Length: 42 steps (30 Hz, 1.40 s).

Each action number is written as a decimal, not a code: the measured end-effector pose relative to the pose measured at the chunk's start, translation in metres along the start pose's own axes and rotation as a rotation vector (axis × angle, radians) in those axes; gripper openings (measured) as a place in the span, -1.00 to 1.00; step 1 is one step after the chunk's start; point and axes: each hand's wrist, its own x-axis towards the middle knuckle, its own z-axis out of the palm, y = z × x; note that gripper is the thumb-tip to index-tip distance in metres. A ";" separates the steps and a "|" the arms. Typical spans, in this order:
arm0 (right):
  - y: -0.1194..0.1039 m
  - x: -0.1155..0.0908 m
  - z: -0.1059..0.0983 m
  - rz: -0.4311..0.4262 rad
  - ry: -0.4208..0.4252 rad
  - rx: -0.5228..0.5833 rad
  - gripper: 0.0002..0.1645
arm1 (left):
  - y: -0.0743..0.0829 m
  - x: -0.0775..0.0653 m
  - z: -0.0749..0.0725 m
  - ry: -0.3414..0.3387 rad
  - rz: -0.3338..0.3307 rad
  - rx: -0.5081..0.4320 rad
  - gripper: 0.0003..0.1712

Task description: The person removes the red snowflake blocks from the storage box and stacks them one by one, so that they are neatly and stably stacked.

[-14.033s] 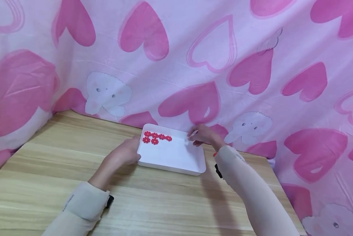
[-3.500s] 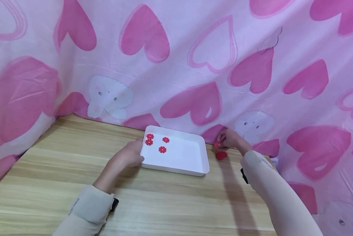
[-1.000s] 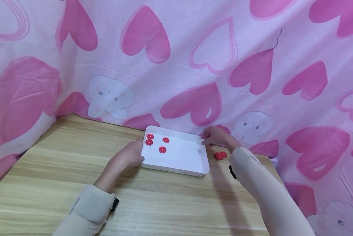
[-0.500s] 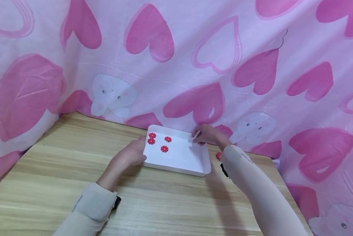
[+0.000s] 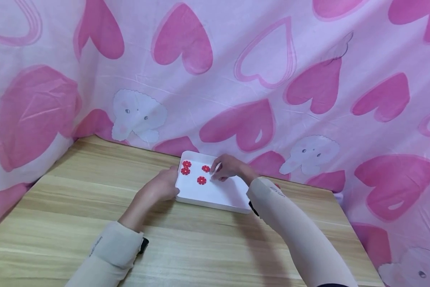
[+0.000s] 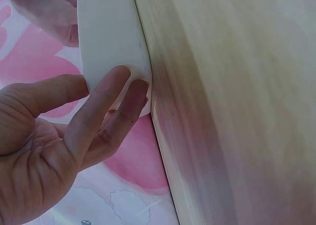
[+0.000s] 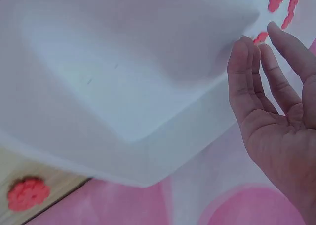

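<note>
A shallow white tray (image 5: 215,204) sits on the table, several red flower-shaped notched discs inside it. My left hand (image 5: 161,185) holds the tray's left end; in the left wrist view its fingertips press the outer wall (image 6: 108,35), with the thumb at the rim. My right hand (image 5: 226,166) reaches over the tray, its fingers slightly bent and apart from the thumb. Its fingertips are right at the back-middle disc (image 5: 206,169). Another disc (image 5: 202,180) lies just in front of that one. Two more discs (image 5: 185,171) touch each other near the tray's left end.
Right of the tray, more red discs (image 7: 28,194) lie in a small pile on the wooden table (image 5: 179,247), mostly hidden by my right sleeve in the head view. A pink heart-patterned drape (image 5: 233,123) hangs right behind the table's back edge.
Earlier, six discs lay in the tray; two have since been taken out to the table on the right. In the last second my right hand moved left from the tray's right end.
</note>
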 end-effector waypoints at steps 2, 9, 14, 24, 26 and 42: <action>-0.004 0.004 0.006 -0.010 -0.001 0.000 -0.81 | 0.000 0.000 0.000 0.004 0.009 0.005 -0.36; -0.023 0.009 0.021 -0.050 0.005 -0.093 -0.80 | -0.001 0.001 0.001 -0.002 0.014 -0.001 -0.37; -0.030 0.011 0.027 -0.067 0.023 -0.150 -0.83 | -0.001 0.001 0.001 -0.009 0.004 0.006 -0.37; -0.027 0.010 0.028 -0.105 0.037 -0.062 -0.82 | 0.000 -0.001 0.000 -0.012 0.003 0.006 -0.37; -0.027 0.009 0.028 -0.082 0.031 -0.028 -0.82 | 0.001 -0.001 0.000 -0.010 0.002 0.005 -0.37; -0.001 -0.002 0.006 0.002 0.068 0.106 -0.87 | 0.001 -0.002 0.000 -0.002 0.000 -0.009 -0.37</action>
